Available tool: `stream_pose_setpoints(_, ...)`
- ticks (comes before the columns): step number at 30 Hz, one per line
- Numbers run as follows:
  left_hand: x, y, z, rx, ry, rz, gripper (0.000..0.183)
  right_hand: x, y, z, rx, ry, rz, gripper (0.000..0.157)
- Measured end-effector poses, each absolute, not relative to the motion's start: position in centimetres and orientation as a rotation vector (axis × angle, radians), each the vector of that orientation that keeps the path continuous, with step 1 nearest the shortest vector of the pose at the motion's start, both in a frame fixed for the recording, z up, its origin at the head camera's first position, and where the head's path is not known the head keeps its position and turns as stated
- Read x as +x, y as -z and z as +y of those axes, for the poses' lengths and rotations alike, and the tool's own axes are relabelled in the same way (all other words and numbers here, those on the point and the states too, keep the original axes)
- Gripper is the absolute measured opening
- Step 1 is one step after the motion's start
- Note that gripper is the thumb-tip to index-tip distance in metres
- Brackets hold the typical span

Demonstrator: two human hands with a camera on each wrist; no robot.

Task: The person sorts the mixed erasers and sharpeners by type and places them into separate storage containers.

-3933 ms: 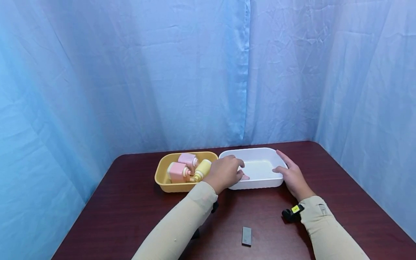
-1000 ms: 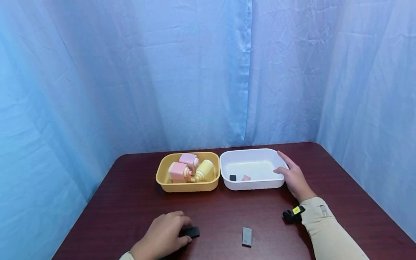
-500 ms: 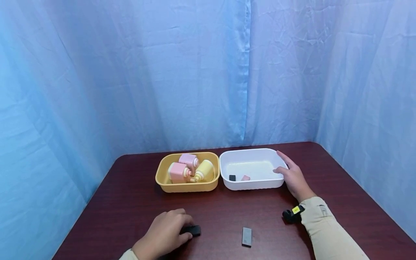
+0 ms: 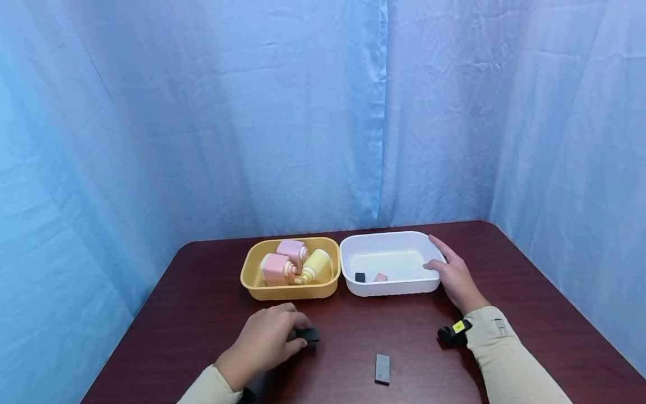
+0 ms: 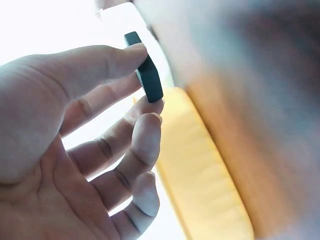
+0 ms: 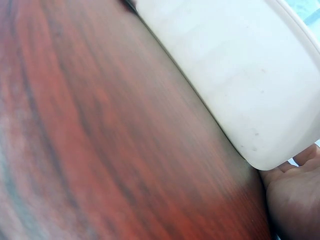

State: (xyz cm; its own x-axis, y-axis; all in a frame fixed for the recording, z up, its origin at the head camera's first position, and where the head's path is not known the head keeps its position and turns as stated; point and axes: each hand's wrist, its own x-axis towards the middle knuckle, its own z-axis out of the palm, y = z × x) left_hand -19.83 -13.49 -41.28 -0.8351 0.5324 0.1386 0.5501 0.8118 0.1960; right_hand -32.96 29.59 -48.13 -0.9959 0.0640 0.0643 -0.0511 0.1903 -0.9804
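A small flat black block [image 4: 307, 335] is pinched between the thumb and fingers of my left hand [image 4: 267, 339], just above the table in front of the yellow tray. The left wrist view shows the thumb on one face of the black block [image 5: 150, 75], with the other fingers loosely curled. At the right end of the white tray [image 4: 393, 288], my right hand [image 4: 456, 280] grips the wall, thumb over the rim and fingers outside. Inside that tray lie a black block [image 4: 360, 277] and a pink block [image 4: 381, 277]. A grey block [image 4: 382, 368] lies flat on the table.
The yellow tray [image 4: 292, 293] stands right beside the white one. It holds a pink bottle [image 4: 275, 269], a lilac bottle [image 4: 291, 248] and a yellow bottle [image 4: 317, 265]. Blue curtains [image 4: 303, 112] hang round the dark red wooden table [image 4: 202, 292].
My left hand went from the white tray to the black block at the front left, then moved forward with it. My right hand has stayed at the white tray.
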Motion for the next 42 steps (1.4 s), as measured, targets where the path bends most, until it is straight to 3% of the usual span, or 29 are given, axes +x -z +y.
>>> stream_pose_setpoints(18,-22.8,38.3,-10.2,-0.844,0.339,-2.818,0.023,-33.0,48.3,29.9,-0.001,-1.933,-2.359,0.086)
stream_pose_setpoints(42,-25.8,37.3,-7.0,-0.819,0.403,-2.787,0.021,-33.2,48.3,29.9,0.004,-1.914,-2.376,0.085)
